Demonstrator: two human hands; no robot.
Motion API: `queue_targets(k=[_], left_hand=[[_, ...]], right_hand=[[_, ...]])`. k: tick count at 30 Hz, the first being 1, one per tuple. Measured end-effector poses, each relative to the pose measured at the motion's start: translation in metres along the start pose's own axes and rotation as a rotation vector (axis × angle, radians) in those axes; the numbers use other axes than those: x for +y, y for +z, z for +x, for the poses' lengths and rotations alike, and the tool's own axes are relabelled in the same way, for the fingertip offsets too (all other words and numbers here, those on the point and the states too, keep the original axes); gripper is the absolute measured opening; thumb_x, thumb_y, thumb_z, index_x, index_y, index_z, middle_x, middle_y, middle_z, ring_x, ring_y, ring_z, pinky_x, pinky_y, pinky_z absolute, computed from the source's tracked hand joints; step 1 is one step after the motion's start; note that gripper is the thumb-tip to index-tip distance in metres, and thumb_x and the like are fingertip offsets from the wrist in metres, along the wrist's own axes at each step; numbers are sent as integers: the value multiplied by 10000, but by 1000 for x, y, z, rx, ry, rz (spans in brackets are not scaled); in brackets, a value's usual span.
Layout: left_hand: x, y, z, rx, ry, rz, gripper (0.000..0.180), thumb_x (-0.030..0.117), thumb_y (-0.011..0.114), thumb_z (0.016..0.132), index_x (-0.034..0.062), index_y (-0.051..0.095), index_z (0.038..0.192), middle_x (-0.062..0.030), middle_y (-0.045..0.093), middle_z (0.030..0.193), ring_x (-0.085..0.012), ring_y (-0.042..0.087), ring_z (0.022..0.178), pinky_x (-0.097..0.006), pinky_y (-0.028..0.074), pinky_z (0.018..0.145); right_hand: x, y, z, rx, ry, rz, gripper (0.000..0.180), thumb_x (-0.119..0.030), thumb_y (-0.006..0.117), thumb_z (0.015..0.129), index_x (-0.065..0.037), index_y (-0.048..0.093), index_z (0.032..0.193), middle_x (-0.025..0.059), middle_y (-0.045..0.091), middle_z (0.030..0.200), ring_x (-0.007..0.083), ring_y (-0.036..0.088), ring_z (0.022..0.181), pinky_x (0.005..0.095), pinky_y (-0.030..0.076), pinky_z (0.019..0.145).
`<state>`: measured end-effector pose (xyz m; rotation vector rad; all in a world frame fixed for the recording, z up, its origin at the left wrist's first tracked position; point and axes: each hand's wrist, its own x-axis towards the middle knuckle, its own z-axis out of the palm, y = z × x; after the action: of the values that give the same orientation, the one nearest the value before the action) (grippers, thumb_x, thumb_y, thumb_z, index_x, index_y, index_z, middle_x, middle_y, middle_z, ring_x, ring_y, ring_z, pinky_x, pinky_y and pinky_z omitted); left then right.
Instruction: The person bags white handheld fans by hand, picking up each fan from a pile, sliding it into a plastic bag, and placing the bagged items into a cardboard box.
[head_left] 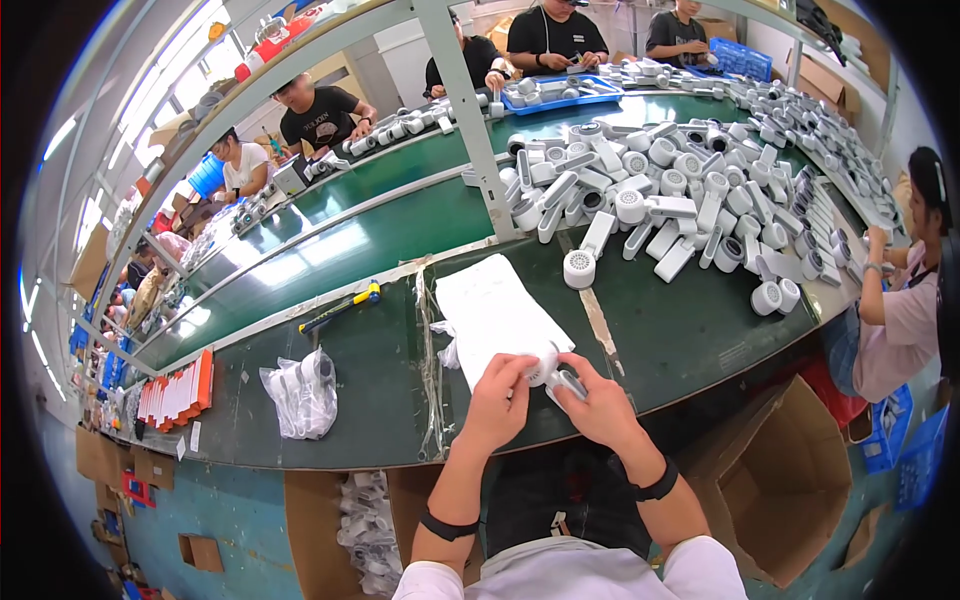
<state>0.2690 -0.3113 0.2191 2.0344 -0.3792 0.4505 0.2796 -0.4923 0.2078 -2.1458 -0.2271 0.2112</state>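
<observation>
Now both hands work one white handheld fan (548, 368) at the desk (380, 400) edge: left hand (503, 392) clamped on its head, right hand (598, 400) on its handle; next likely bagging, needing a steady hold

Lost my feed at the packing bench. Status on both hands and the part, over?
Left hand and right hand both gripping one white handheld device at bench edge. White sheet just behind it. Nothing blocking.

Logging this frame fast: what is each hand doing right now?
Left hand: closed on the round head of the white handheld device.
Right hand: closed on the same device's handle end.
</observation>
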Motion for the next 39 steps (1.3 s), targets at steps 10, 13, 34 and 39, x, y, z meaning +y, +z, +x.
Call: queue_targets(k=[10, 13, 34, 39], left_hand=[[-15, 17, -7, 322, 10, 323, 262, -58, 633, 768, 15, 632, 1020, -124, 588, 928, -238, 601, 759, -317, 497, 690], [-25, 22, -5, 439, 64, 313, 192, -48, 631, 763, 3, 609, 947, -132, 584, 926, -237, 597, 748, -322, 496, 699], [1, 34, -31, -135, 3, -392, 158, -127, 536, 839, -10, 594, 929, -80, 603, 913, -166, 606, 801, -262, 484, 699], [-3, 15, -40, -216, -318, -793, 264, -50, 548, 898, 10, 544, 1155, -71, 600, 992, -194, 628, 962, -278, 504, 774]], right_hand=[[-5, 9, -1, -90, 208, 803, 480, -195, 590, 944, -109, 414, 1383, 96, 641, 871, 141, 591, 533, 269, 473, 439], [-7, 8, 0, -83, 256, 940, 489, -193, 585, 950, -104, 390, 1389, 96, 641, 864, 139, 582, 512, 279, 469, 426], [21, 34, 17, 276, -18, 927, 496, -124, 579, 950, 45, 378, 1371, 102, 659, 1003, 110, 632, 845, 253, 508, 722], [8, 19, 8, 230, 28, 945, 336, -76, 567, 953, 21, 491, 1265, 93, 643, 1101, 121, 624, 946, 256, 508, 780]])
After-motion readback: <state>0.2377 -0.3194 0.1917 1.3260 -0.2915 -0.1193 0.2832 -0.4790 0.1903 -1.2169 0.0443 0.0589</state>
